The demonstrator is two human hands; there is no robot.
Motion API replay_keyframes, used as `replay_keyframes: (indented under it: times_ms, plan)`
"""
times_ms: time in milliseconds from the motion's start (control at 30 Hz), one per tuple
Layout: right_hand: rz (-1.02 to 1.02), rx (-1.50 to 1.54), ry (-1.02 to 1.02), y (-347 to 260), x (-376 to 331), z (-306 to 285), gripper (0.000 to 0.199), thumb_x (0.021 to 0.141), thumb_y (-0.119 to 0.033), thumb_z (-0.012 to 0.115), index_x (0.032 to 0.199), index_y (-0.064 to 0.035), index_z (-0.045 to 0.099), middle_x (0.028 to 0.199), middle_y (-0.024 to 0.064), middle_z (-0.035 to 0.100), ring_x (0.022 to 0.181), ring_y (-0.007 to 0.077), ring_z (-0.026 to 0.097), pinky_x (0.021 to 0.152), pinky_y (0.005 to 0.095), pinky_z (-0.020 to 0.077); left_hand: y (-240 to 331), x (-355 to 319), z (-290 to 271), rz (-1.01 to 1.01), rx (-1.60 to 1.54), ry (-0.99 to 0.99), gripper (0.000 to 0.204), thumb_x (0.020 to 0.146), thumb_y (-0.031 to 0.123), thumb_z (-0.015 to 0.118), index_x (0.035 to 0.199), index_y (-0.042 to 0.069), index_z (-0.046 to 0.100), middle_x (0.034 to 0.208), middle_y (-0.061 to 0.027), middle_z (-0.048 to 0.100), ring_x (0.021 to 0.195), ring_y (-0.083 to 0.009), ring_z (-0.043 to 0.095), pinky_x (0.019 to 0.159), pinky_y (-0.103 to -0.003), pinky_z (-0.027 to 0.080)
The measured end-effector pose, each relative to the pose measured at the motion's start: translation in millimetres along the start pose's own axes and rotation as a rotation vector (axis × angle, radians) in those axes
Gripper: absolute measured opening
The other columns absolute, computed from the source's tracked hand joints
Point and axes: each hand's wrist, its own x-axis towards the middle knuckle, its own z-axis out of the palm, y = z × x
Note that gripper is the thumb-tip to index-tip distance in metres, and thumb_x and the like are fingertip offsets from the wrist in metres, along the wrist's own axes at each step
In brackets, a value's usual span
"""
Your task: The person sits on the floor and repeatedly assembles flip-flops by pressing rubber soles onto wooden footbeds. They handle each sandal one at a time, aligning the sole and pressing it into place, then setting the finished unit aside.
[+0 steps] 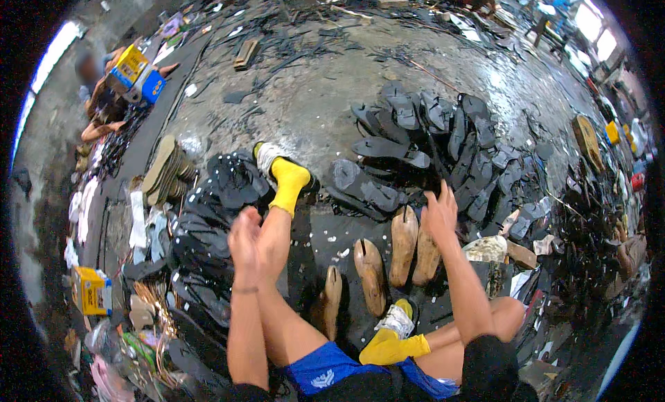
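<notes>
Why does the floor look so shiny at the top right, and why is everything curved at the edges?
Head view: bright windows glare off the wet-looking concrete floor; the fisheye lens bends the rim into a black border; the right hand over the black soles looks slightly blurred.

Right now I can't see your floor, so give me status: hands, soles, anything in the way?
Left hand open, empty, over left leg. Right hand open, reaching at black soles. Wooden lasts lie just below it.
</notes>
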Motion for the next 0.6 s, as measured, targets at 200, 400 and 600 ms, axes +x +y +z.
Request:
replay_keyframes:
  times_ms: [200, 400, 600]
  plan:
    - [-0.341, -0.183, 0.074, 9, 112, 52, 0.028, 0.082, -0.007, 0.064, 0.109, -0.0094, 0.071, 0.150, 0.0132, 0.042, 0.140, 0.0326, 0.036, 0.114, 0.0461, 0.0305, -10, -98, 49, -0.122, 0.163, -0.218, 0.031, 0.104, 0.020, 0.051, 0.124, -0.001, 0.060, 0.118, -0.0092, 0.065, 0.106, -0.0165, 0.063, 0.088, -0.028, 0.050]
    - [-0.094, 1.061, 0.046, -48, -2, -28, 0.035, 0.089, 0.000, 0.061, 0.123, -0.0029, 0.063, 0.124, 0.0121, 0.066, 0.117, 0.0243, 0.062, 0.100, 0.0369, 0.0475, 22, -130, 86, 0.025, 0.084, -0.149, 0.037, 0.096, 0.004, 0.060, 0.131, -0.003, 0.052, 0.126, -0.0112, 0.061, 0.114, -0.0212, 0.060, 0.099, -0.032, 0.048]
    - [0.441, 1.488, -0.925, -95, -221, -126, 0.043, 0.090, 0.001, 0.065, 0.131, -0.0008, 0.053, 0.128, 0.0106, 0.059, 0.123, 0.0213, 0.054, 0.104, 0.0369, 0.0444, 107, -201, 70, -0.071, 0.289, -0.182, 0.047, 0.086, 0.000, 0.070, 0.130, -0.002, 0.053, 0.108, -0.0058, 0.067, 0.098, -0.0166, 0.065, 0.089, -0.029, 0.052]
